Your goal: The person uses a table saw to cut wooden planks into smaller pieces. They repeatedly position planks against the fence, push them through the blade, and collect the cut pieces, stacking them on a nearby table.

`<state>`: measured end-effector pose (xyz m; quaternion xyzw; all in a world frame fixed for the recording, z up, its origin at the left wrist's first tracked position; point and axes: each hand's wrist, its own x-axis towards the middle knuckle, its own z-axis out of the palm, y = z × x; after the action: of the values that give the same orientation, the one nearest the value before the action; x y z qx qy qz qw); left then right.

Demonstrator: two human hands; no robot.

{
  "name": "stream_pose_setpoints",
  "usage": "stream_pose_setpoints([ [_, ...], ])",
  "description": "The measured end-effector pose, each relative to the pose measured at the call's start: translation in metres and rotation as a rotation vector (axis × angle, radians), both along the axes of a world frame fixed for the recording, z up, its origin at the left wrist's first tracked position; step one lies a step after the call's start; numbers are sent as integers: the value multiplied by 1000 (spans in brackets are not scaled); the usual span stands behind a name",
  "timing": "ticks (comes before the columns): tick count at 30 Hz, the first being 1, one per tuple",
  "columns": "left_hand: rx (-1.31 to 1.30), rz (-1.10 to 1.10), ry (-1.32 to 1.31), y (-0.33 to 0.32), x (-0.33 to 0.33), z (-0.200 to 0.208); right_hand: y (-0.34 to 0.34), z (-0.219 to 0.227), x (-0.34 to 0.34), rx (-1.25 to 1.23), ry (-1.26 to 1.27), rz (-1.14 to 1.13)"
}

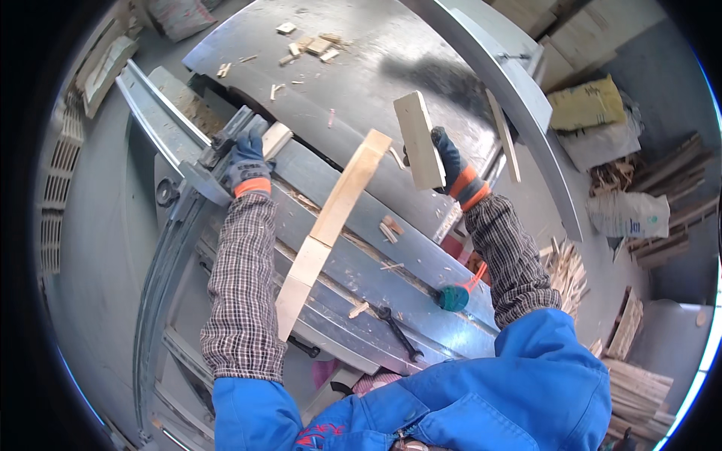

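My left hand (252, 164), in a grey-blue work glove with an orange cuff, is closed over a metal stop (229, 135) at the table's left edge; its fingertips are partly hidden. Against that hand's right side lies a short wooden block (277, 140). My right hand (453, 167), gloved alike, grips a flat pale wooden board (419, 141) by its right edge, tilted above the table. Between my forearms, a row of light wooden pieces (342, 192) lies end to end across the slotted metal table (444, 252).
An open-end wrench (398, 333), a round green object with an orange strap (454, 298) and wood chips lie near me. Offcuts (320, 45) are scattered on the far metal surface. A long grey metal arm (519, 98) crosses the upper right. Sacks (587, 105) and stacked wood stand right.
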<state>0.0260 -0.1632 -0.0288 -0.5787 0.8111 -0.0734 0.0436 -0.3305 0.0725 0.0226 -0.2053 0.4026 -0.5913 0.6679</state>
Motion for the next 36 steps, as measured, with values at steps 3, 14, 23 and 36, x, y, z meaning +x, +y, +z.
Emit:
stream_pose_setpoints([
  [3, 9, -61, -31, -13, 12, -9, 49, -1, -16, 76, 51, -37],
  [14, 208, 206, -349, 47, -28, 70, 244, -10, -80, 573, 549, -194],
  [23, 208, 241, -129, 70, -52, 89, 279, -28, -76, 732, 621, -200],
  [36, 1336, 125, 1423, 241, -104, 78, 373, 33, -43, 720, 673, -612],
])
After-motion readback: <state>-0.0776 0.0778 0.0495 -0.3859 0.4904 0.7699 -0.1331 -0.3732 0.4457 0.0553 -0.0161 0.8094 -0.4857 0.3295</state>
